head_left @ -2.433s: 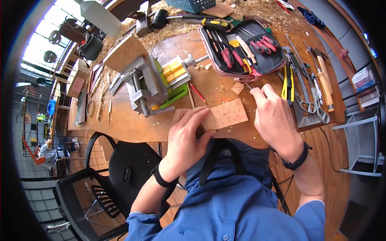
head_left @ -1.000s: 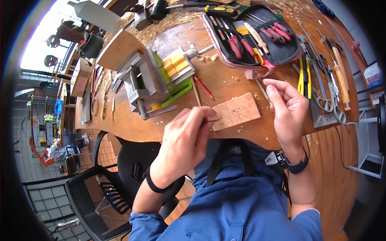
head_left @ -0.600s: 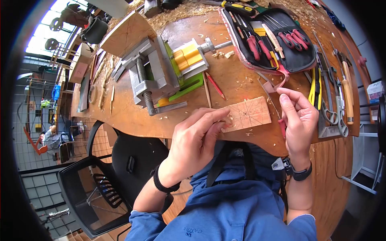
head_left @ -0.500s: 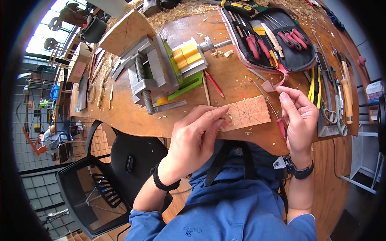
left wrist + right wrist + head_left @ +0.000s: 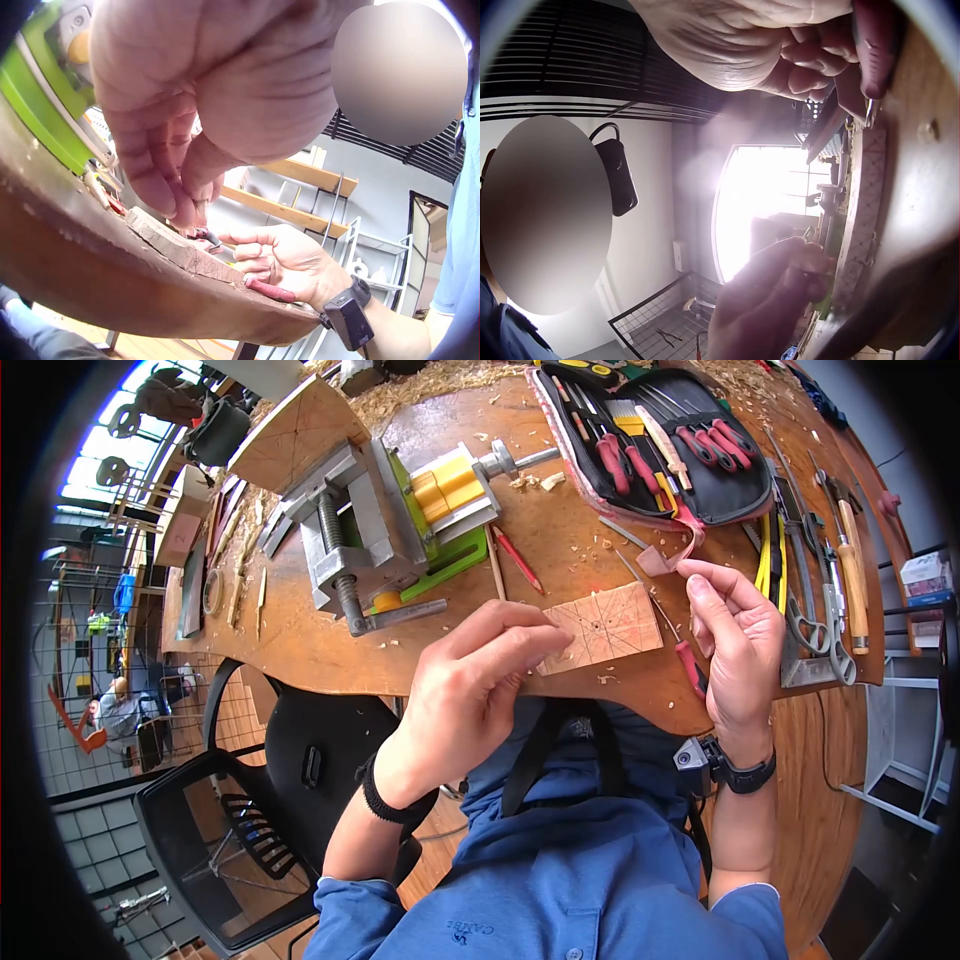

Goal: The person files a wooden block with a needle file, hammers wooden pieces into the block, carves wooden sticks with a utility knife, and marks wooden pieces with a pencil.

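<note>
A flat wooden board point(image 5: 620, 625) with pencil lines and a small dark hole lies near the bench's front edge. Over its left end my left hand point(image 5: 455, 685) pinches a small wood chip point(image 5: 201, 211) between thumb and fingers. My right hand point(image 5: 740, 645) is beyond the board's right end, fingers loosely curled, with nothing visible between them. Beside it lies a slim carving tool point(image 5: 689, 666) with a red handle. A small pinkish square piece point(image 5: 655, 561) at the tool case's pink strap sits just past the right fingertips.
An open tool case point(image 5: 650, 450) with red-handled tools stands behind the hands. Left of it is a metal vise point(image 5: 370, 540), with a red pencil point(image 5: 518, 560) nearby. Scissors point(image 5: 825, 635), a yellow cutter point(image 5: 768, 560) and wooden-handled tools point(image 5: 853, 575) lie right.
My right hand has let go of the carving tool, which now lies beside it. My left hand has lifted off the board and pinches a small wood chip. The head view has shifted.
</note>
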`<state>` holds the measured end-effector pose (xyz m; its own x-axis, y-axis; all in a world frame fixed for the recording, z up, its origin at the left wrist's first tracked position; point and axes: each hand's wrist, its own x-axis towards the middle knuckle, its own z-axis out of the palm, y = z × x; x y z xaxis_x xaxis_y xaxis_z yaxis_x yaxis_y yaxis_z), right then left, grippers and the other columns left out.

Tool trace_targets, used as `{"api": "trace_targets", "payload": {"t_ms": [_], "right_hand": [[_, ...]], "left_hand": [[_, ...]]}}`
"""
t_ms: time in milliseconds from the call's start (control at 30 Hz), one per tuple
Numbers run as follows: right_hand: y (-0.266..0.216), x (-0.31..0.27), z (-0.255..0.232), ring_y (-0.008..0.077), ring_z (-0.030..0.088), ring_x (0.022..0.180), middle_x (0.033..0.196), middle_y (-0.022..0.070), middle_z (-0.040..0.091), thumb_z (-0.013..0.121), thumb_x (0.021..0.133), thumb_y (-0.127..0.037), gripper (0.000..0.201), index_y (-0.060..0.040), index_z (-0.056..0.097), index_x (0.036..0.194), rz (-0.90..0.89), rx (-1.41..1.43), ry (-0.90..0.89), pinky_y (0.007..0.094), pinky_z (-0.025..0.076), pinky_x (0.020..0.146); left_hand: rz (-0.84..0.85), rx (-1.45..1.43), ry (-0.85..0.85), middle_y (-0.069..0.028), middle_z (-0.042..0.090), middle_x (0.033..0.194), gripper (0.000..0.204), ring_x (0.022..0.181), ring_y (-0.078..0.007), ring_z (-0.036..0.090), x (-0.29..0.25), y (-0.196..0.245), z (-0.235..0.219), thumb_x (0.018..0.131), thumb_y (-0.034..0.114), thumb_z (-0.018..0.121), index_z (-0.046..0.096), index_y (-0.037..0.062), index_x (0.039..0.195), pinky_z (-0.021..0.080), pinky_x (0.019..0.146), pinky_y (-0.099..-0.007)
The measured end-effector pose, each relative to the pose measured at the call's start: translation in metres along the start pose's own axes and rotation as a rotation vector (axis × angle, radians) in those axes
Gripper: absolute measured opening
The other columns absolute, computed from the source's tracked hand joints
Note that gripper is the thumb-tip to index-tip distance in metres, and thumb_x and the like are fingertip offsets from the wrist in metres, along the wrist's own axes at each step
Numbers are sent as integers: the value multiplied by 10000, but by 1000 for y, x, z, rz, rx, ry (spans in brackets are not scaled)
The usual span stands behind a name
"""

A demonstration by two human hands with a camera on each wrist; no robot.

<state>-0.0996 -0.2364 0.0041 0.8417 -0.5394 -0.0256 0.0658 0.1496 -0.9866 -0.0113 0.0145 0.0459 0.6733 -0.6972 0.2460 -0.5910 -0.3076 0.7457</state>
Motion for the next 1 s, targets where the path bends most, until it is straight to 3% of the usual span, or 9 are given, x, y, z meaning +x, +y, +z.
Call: {"api": "trace_targets", "payload": {"t_ms": [300, 467, 500, 533, 600, 733, 1000], "right_hand": [[-2, 0, 3, -24, 524, 658, 820, -65, 695, 705, 1062, -51, 174, 26, 793, 1190, -2, 10, 20, 170, 376, 574], [-3, -1, 5, -27, 531, 660, 803, -75, 681, 708, 1060, -59, 163, 18, 797, 1172, -4, 16, 24, 170, 379, 572], [0, -1, 3, -31, 425, 654, 835, -88, 647, 696, 1067, -70, 209, 9, 777, 1243, 14, -24, 13, 182, 285, 554], [0, -1, 3, -31, 425, 654, 835, -88, 647, 696, 1067, -70, 209, 9, 777, 1243, 15, -24, 14, 182, 285, 554], [-2, -1, 5, -32, 521, 634, 772, -84, 669, 708, 1063, -74, 161, 6, 801, 1168, 11, 10, 31, 172, 382, 533], [-2, -1, 6, -35, 519, 627, 765, -85, 670, 706, 1065, -77, 161, 3, 802, 1167, 2, -14, 37, 173, 387, 518], [-3, -1, 7, -33, 524, 628, 761, -82, 669, 699, 1070, -67, 154, 0, 806, 1159, -12, -32, 37, 176, 394, 523]], "left_hand": [[35, 19, -71, -146, 759, 1185, 275, 1039, -294, 767, -1, -2, 3, 937, -90, 724, 800, 47, 1163, 617, 879, -371], [4, -31, 17, -154, 787, 1196, 323, 987, -241, 757, -3, 0, 7, 907, -79, 763, 781, 26, 1212, 600, 850, -341], [-20, -3, 14, -155, 787, 1201, 349, 954, -233, 750, -4, 2, 7, 890, -85, 772, 773, 18, 1223, 591, 837, -327], [-20, -3, 13, -155, 787, 1201, 349, 954, -233, 750, -4, 2, 7, 890, -85, 772, 773, 18, 1223, 591, 837, -327], [-11, 4, 1, -156, 789, 1194, 353, 937, -237, 751, -4, 1, 7, 880, -85, 777, 781, 26, 1215, 599, 836, -339], [36, 48, -7, -153, 791, 1187, 353, 920, -241, 749, -4, 4, 7, 876, -80, 780, 790, 30, 1211, 606, 833, -352], [127, 193, 32, -162, 804, 1145, 356, 1012, -324, 782, -1, 6, 12, 868, -69, 785, 806, 41, 1206, 623, 875, -387]]}}
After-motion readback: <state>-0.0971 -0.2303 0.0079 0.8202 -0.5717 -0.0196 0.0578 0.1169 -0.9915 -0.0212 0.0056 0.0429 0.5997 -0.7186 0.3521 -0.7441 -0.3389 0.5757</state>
